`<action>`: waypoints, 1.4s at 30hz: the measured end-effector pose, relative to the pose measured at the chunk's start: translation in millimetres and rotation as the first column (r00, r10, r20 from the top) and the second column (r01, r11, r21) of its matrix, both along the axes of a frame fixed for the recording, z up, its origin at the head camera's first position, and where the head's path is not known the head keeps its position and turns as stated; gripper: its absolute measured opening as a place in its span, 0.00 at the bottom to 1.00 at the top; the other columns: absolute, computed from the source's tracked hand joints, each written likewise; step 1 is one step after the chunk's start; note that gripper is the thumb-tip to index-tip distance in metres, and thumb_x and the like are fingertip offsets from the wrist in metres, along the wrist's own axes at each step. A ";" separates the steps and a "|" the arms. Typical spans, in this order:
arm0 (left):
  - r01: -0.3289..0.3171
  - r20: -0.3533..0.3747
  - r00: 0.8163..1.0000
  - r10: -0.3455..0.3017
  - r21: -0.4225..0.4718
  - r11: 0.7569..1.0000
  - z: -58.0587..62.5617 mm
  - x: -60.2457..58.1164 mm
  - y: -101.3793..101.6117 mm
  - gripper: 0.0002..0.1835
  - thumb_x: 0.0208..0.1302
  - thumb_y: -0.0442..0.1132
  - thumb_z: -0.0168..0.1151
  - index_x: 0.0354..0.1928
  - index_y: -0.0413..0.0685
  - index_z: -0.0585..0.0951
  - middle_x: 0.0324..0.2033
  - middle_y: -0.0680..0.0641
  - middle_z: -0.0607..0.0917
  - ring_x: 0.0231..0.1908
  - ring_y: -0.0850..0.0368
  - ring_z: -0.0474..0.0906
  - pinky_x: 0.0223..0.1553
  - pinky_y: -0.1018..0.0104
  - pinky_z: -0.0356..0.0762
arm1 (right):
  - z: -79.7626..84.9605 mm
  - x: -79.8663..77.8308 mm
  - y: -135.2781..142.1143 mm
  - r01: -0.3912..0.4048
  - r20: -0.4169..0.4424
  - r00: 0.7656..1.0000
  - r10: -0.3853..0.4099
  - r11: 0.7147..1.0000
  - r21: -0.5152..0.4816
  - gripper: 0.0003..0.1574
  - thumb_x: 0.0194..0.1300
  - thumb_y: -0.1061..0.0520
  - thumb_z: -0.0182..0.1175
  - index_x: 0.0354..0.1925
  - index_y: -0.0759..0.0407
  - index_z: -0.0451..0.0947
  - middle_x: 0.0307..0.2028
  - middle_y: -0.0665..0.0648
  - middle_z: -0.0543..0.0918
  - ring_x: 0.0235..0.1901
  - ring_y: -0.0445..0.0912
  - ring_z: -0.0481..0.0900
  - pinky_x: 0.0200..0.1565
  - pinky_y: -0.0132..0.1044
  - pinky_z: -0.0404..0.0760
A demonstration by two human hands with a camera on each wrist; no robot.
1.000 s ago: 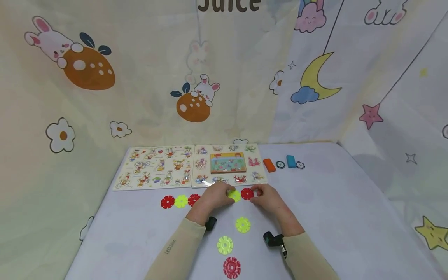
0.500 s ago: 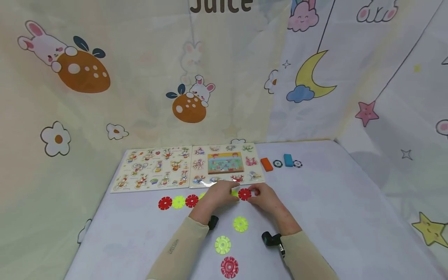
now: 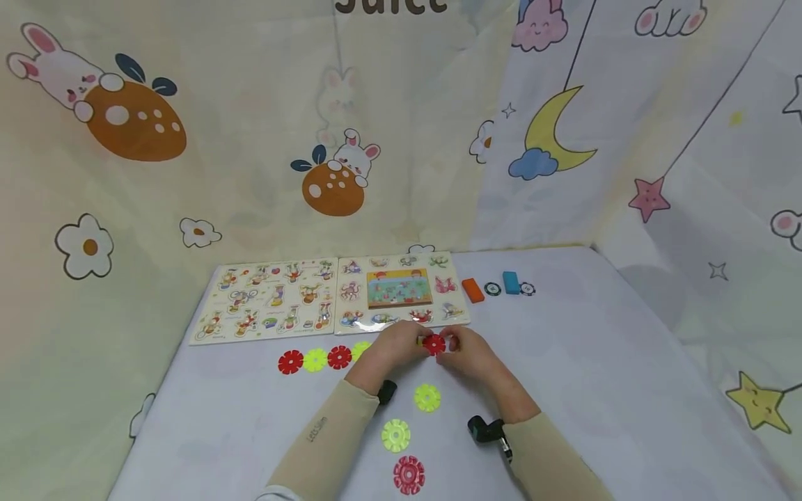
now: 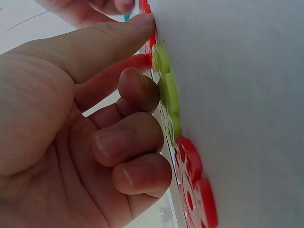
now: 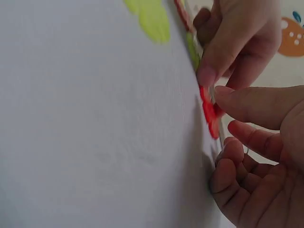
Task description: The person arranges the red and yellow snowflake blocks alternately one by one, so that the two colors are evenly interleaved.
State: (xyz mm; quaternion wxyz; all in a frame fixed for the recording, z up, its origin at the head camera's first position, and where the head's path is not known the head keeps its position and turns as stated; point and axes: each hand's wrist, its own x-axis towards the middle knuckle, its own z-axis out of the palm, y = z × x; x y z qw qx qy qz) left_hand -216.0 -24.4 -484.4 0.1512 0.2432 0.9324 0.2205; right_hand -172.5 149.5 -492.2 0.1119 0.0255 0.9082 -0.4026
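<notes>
A red flower-shaped disc (image 3: pixel 434 344) lies on the white table between the two hands. My left hand (image 3: pixel 399 344) pinches its left part by thumb and index finger; in the left wrist view the left thumb (image 4: pixel 140 21) lies against the disc's edge. My right hand (image 3: pixel 471 351) is at the disc's right side, with its thumb tip (image 5: pixel 223 95) close to or touching it. The right index finger stands apart from the thumb, with a gap between. Under the left hand a yellow-green disc (image 4: pixel 171 92) lies flat, followed by another red disc (image 4: pixel 192 175).
The row continues left with a red disc (image 3: pixel 291 362) at its end. Nearer lie two yellow-green discs (image 3: pixel 427 398), (image 3: pixel 396 435) and a red disc (image 3: pixel 409 475). Two picture puzzle boards (image 3: pixel 263 299) lie behind, with an orange block (image 3: pixel 473 290) and a blue block (image 3: pixel 511 282) to their right.
My left hand has moved right from the yellow-green disc onto the red disc. The right hand has stayed beside the red disc, its fingers loosening. The head view has shifted slightly.
</notes>
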 end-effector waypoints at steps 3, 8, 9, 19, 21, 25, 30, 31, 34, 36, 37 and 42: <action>0.010 0.007 1.000 -0.010 -0.011 1.000 -0.1 -0.7 -0.7 0.21 0.58 0.45 0.67 0.56 0.55 0.80 0.47 0.55 0.82 0.43 0.61 0.75 0.48 0.64 0.73 | 7.6 16.4 -5.8 -0.049 -0.017 0.999 0.049 0.999 -0.021 0.24 0.54 0.54 0.70 0.48 0.55 0.75 0.28 0.54 0.72 0.29 0.46 0.70 0.29 0.35 0.71; 0.008 0.014 1.000 -0.008 -0.001 1.000 -0.1 -0.3 -2.8 0.21 0.60 0.46 0.65 0.56 0.55 0.80 0.48 0.54 0.82 0.45 0.60 0.75 0.49 0.62 0.73 | 17.8 46.2 -18.3 -0.216 -0.061 0.975 0.213 0.975 -0.044 0.18 0.56 0.52 0.69 0.44 0.55 0.77 0.26 0.52 0.72 0.26 0.45 0.70 0.26 0.33 0.72; 0.006 0.013 1.000 -0.006 0.000 1.000 -0.1 -0.5 -3.3 0.21 0.60 0.46 0.65 0.56 0.55 0.80 0.48 0.54 0.82 0.44 0.59 0.75 0.49 0.62 0.73 | 18.8 50.8 -21.5 -0.249 -0.060 0.968 0.245 0.967 -0.052 0.18 0.55 0.52 0.69 0.44 0.54 0.77 0.26 0.51 0.72 0.26 0.44 0.70 0.26 0.33 0.72; 0.004 -0.001 1.000 -0.004 0.021 1.000 -1.0 -2.8 -2.7 0.21 0.59 0.45 0.66 0.56 0.56 0.80 0.49 0.54 0.82 0.44 0.59 0.74 0.50 0.61 0.73 | 10.3 86.0 -64.0 -0.471 -0.017 0.882 0.471 0.882 0.018 0.20 0.50 0.47 0.72 0.41 0.48 0.78 0.26 0.46 0.72 0.27 0.38 0.69 0.30 0.31 0.71; -0.003 0.005 1.000 0.003 0.021 1.000 -1.1 -2.6 -2.1 0.22 0.59 0.45 0.66 0.56 0.57 0.80 0.49 0.54 0.82 0.44 0.59 0.74 0.49 0.61 0.73 | 8.1 89.6 -70.6 -0.477 0.005 0.878 0.478 0.877 0.052 0.22 0.48 0.47 0.73 0.42 0.49 0.78 0.27 0.44 0.72 0.28 0.36 0.69 0.32 0.31 0.71; -0.014 0.017 1.000 0.014 0.022 1.000 -0.8 -1.7 -1.5 0.22 0.59 0.45 0.66 0.57 0.57 0.80 0.50 0.54 0.81 0.46 0.58 0.75 0.50 0.60 0.73 | 6.3 91.4 -77.7 -0.465 0.037 0.885 0.463 0.879 0.103 0.23 0.46 0.47 0.74 0.40 0.50 0.77 0.30 0.42 0.72 0.30 0.36 0.69 0.37 0.32 0.73; -0.017 0.018 1.000 0.016 0.031 0.999 0.1 -1.2 -2.2 0.22 0.59 0.46 0.66 0.57 0.57 0.79 0.50 0.54 0.81 0.47 0.58 0.74 0.51 0.59 0.72 | 8.3 91.3 -81.6 -0.442 0.055 0.897 0.439 0.890 0.108 0.22 0.45 0.47 0.75 0.36 0.51 0.76 0.30 0.42 0.71 0.30 0.35 0.69 0.37 0.32 0.74; -0.016 0.017 1.000 0.015 0.030 0.999 -0.1 -1.3 -2.4 0.22 0.59 0.46 0.66 0.57 0.57 0.79 0.50 0.54 0.81 0.46 0.58 0.74 0.51 0.59 0.72 | 8.5 91.5 -82.2 -0.439 0.060 0.898 0.435 0.892 0.107 0.23 0.44 0.47 0.75 0.35 0.50 0.76 0.30 0.42 0.71 0.30 0.36 0.69 0.36 0.32 0.74; -0.011 0.015 1.000 0.010 0.030 0.999 -1.6 -2.0 -2.7 0.22 0.59 0.45 0.66 0.57 0.57 0.79 0.50 0.54 0.81 0.46 0.58 0.74 0.51 0.59 0.72 | 10.1 92.7 -83.2 -0.432 0.078 0.902 0.426 0.897 0.095 0.23 0.43 0.47 0.76 0.34 0.49 0.74 0.30 0.43 0.70 0.29 0.36 0.69 0.34 0.32 0.73; -0.011 0.019 1.000 0.011 0.031 0.999 -2.6 -1.9 -2.8 0.22 0.59 0.45 0.66 0.57 0.57 0.79 0.50 0.54 0.81 0.46 0.58 0.74 0.51 0.59 0.72 | 10.2 94.6 -83.6 -0.426 0.092 0.903 0.419 0.902 0.074 0.22 0.44 0.49 0.76 0.32 0.47 0.72 0.28 0.44 0.70 0.28 0.37 0.69 0.31 0.32 0.72; -0.010 0.019 1.000 0.009 0.031 0.999 -3.1 -1.9 -2.8 0.22 0.59 0.45 0.66 0.57 0.57 0.79 0.51 0.54 0.81 0.47 0.58 0.74 0.51 0.59 0.72 | 10.4 95.8 -83.5 -0.427 0.094 0.902 0.421 0.902 0.063 0.21 0.45 0.49 0.75 0.31 0.47 0.72 0.27 0.44 0.71 0.27 0.37 0.69 0.30 0.32 0.71; -0.006 0.018 1.000 0.005 0.030 1.000 -4.8 -1.9 -1.9 0.22 0.59 0.45 0.65 0.57 0.56 0.79 0.51 0.54 0.81 0.49 0.57 0.74 0.52 0.59 0.72 | 18.1 100.8 -80.7 -0.442 0.087 0.893 0.442 0.897 -0.020 0.16 0.52 0.53 0.71 0.31 0.43 0.71 0.22 0.44 0.73 0.23 0.38 0.70 0.25 0.31 0.70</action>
